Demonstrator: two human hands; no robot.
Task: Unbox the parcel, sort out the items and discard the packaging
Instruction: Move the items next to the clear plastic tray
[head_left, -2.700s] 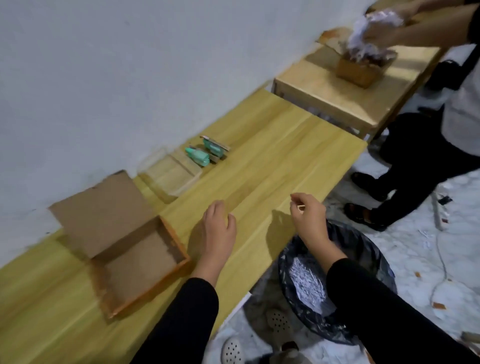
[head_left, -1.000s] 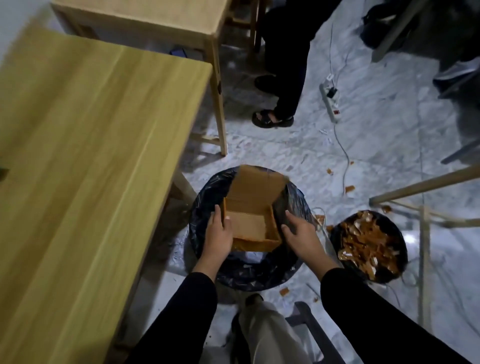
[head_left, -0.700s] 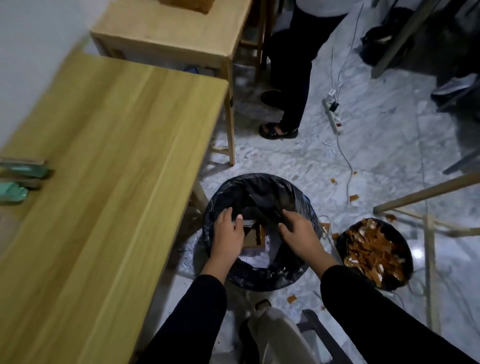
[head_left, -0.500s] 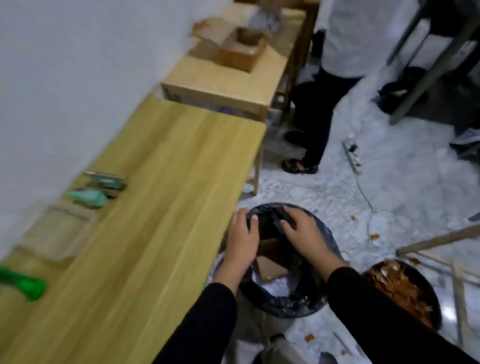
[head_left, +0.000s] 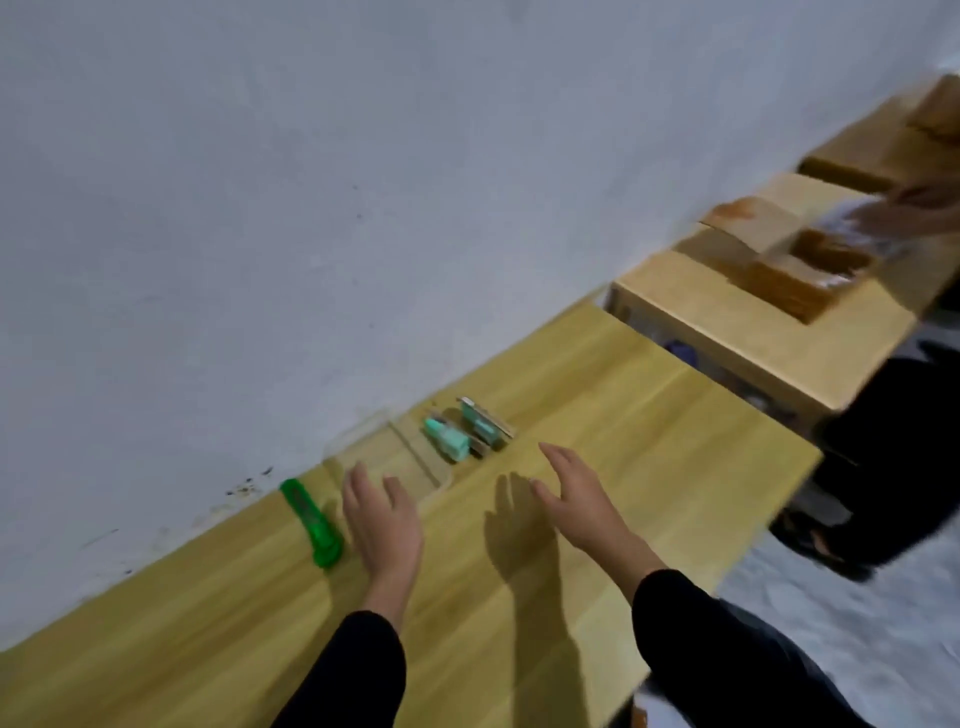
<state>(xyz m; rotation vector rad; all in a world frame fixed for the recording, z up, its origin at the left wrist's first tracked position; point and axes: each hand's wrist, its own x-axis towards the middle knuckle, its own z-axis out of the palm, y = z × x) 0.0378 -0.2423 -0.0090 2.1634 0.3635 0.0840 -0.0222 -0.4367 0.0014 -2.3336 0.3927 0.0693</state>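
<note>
Left hand (head_left: 382, 519): you held it spread, empty, above the table (head_left: 649, 467).
Right hand (head_left: 576, 493): spread, empty.
Green cutter (head_left: 311, 522): lay just left of your left hand.

Soft, dim indoor light falls from above and behind, throwing a dark shadow of the right hand (head_left: 576, 501) onto the wooden table (head_left: 649, 467), while motion blur smears the whole view, worst toward the right edge.

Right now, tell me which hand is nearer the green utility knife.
Left. The left hand hovers just right of the green utility knife; the right hand is farther right, over the table.
</note>
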